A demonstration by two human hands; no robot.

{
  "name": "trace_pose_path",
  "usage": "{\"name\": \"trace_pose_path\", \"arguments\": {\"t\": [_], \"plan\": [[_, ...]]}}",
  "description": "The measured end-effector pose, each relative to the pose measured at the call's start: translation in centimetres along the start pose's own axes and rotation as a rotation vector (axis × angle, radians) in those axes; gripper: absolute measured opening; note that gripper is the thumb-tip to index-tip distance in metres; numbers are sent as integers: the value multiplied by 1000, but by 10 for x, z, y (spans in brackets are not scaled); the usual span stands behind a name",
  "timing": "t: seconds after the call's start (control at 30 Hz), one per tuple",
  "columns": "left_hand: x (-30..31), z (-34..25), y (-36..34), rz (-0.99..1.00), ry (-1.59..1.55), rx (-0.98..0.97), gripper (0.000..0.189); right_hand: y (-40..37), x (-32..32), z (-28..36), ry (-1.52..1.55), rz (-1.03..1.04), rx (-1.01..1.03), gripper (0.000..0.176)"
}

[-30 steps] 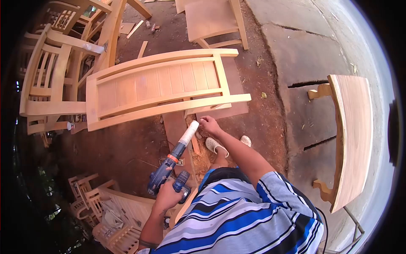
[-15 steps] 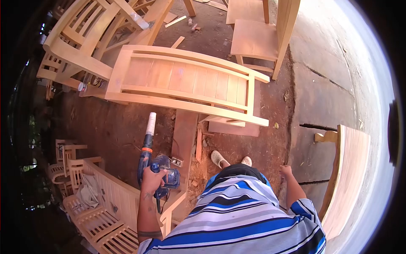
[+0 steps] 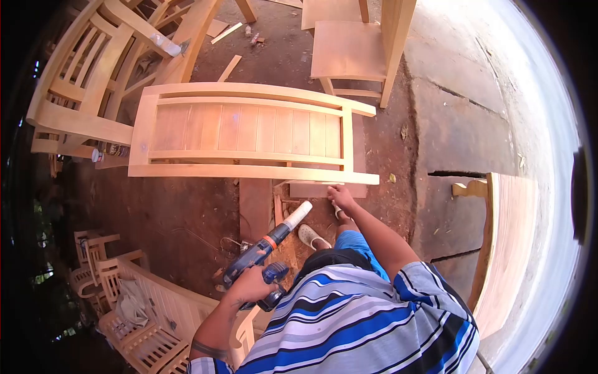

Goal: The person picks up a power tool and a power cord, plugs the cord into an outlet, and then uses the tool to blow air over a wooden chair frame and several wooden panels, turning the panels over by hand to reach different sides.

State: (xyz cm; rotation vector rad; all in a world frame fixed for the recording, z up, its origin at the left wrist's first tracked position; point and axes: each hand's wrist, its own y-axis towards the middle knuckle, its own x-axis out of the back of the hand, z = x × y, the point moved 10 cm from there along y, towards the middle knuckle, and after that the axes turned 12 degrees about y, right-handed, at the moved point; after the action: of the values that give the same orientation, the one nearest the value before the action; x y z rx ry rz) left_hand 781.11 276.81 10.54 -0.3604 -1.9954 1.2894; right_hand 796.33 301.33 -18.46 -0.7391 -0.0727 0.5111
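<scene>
Reddish dirt floor [image 3: 187, 206] runs under a yard of bare wooden furniture, with a slatted panel [image 3: 249, 131] lying flat at 12 o'clock, a chair [image 3: 349, 50] beyond it at 1 o'clock, a bench [image 3: 149, 311] at 7 o'clock and a curved board [image 3: 511, 249] on edge at 3 o'clock. Half a second ago the right hand [image 3: 341, 196] hung by the hip at 4 o'clock; now the arm is stretched forward and the hand sits at the right end of the panel's near rail. Its fingers are bunched together and bent down against the wood, though whether they pinch anything cannot be told. The blower [image 3: 268, 246] pointed straight to 12 o'clock before; now it leans toward 1 o'clock, its white nozzle [image 3: 298, 215] just beside the right hand, at its 8 o'clock. The left hand [image 3: 249, 288] is wrapped tight around the blower's grip at 6 o'clock, fingers closed. A sandalled foot [image 3: 309, 235] shows below the nozzle.
</scene>
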Motion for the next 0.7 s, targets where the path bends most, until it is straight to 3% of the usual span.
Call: {"name": "trace_pose_path", "arguments": {"t": [0.1, 0.17, 0.3, 0.37, 0.43, 0.57, 0.7], "plan": [[3, -39, 2, -34, 215, 2, 36, 41, -36, 9, -284, 35, 119, 38], [14, -60, -4, -12, 147, 111, 34, 48, -35, 3, -395, 20, 92, 34], [40, -83, 0, -90, 46, 242, 29, 64, 2, -30, -281, -38, -26, 30], [51, -78, 3, -157, -3, 330, 27, 71, 28, -47, -413, -24, 0, 27], [63, -78, 2, -182, -21, 423, 28, 60, 62, -48, -392, -31, -107, 26], [71, -93, 1, -100, -84, 440, 30, 63, 102, -75, -162, -54, -303, 25], [54, -105, 11, 57, -75, 409, 34, 83, 52, -82, 386, 150, -366, 24]]}}
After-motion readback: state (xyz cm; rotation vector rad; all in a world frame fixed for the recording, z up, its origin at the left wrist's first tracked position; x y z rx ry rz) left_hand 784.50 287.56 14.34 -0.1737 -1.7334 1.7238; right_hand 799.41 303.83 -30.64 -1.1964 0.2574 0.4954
